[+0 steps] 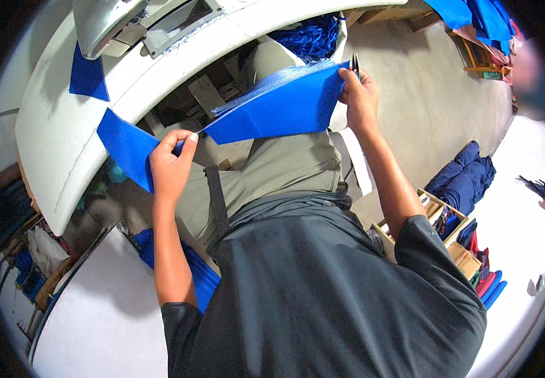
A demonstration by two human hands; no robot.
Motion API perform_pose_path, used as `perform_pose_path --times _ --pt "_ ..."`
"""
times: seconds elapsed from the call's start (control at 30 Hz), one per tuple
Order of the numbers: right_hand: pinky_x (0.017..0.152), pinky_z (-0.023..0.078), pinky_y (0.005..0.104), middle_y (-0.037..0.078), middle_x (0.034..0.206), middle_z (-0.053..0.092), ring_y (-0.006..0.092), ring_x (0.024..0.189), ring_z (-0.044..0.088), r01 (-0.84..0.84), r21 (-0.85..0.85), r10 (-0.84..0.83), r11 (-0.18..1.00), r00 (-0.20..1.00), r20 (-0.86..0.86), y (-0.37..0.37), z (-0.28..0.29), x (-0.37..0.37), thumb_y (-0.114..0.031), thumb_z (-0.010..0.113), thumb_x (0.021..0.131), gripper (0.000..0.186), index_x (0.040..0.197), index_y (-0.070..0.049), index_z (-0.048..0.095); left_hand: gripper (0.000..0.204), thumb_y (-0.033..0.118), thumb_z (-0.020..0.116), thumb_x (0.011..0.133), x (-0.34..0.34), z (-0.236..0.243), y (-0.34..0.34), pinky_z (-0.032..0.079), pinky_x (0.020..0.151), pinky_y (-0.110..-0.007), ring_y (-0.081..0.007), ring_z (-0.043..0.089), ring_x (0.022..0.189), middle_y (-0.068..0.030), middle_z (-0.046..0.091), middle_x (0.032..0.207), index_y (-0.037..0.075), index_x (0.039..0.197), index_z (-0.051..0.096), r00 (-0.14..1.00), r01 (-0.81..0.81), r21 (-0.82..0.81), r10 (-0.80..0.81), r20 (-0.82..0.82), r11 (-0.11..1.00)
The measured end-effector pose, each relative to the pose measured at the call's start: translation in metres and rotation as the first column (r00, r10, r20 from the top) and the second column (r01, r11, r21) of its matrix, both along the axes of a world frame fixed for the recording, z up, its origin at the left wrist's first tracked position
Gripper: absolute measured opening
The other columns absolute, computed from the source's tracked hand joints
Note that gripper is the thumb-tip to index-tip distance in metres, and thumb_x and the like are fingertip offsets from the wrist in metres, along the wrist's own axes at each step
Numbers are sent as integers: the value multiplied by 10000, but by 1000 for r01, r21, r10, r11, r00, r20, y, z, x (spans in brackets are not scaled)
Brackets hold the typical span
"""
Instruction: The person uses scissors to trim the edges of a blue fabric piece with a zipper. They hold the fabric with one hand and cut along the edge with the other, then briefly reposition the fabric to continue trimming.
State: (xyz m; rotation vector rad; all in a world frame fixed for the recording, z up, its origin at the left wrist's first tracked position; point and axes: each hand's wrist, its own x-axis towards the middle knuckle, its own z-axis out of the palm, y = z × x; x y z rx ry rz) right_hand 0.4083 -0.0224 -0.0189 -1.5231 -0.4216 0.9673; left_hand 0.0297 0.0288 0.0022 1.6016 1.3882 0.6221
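Observation:
My left hand (173, 157) is closed in a pinch on the corner of a blue fabric panel (130, 151), which trails left onto the white table edge. My right hand (362, 97) grips the upper right corner of a stack of blue fabric panels (278, 110). Pale, fringed edges show along the top of that stack. Dark pointed tips, like those of thread snips (355, 65), stick up from the right hand. The stack's left corner reaches close to my left fingers; whether a thread joins them is too fine to tell.
A sewing machine (105, 28) stands on the curved white table (52, 151), beside another blue piece (88, 74). Blue scraps (307, 38) fill a pale bag beyond my lap. To the right are a wooden compartment box (464, 258), dark blue cloth (464, 176) and a white surface (524, 189).

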Motion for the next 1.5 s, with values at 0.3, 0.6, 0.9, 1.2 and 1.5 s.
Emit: perform_pose_path --times 0.3,0.6,0.9,1.2,1.5 --pt "499 369 224 -32 671 567 42 566 488 -43 -105 76 994 936 343 1 -24 7 -230 718 906 191 894 -50 654 160 159 705 924 6 -4 3 494 687 -268 -86 600 735 -56 697 798 -1 939 692 998 5 126 3 -68 992" --pt "457 290 220 -61 591 423 48 484 351 -36 281 49 959 998 -38 -19 16 -52 -352 570 1018 306 863 -90 587 178 181 696 937 8 -6 -8 497 642 -276 -89 611 698 -66 688 753 3 935 685 997 -68 69 66 30 995" --pt "454 212 251 -95 592 327 46 490 253 -644 -29 508 765 630 -587 -21 5 -179 -467 518 1026 396 844 -118 556 128 100 661 964 16 -7 -21 490 741 -232 -64 595 817 -25 684 880 -28 967 655 971 -118 -47 125 205 992" --pt "459 215 248 -98 589 324 44 493 247 -638 -30 508 770 640 -577 -8 3 -197 -461 522 1025 391 826 -124 540 111 92 664 958 17 -9 -27 484 712 -224 -51 582 787 -12 681 854 -18 964 657 974 -128 -40 133 181 991" --pt "466 250 213 -96 656 454 14 515 331 -567 63 532 822 723 -440 -22 13 -195 -340 647 970 241 914 -112 593 100 89 680 930 22 -4 -29 482 686 -239 -56 591 755 -28 679 813 -7 902 673 970 -150 -25 152 190 988"
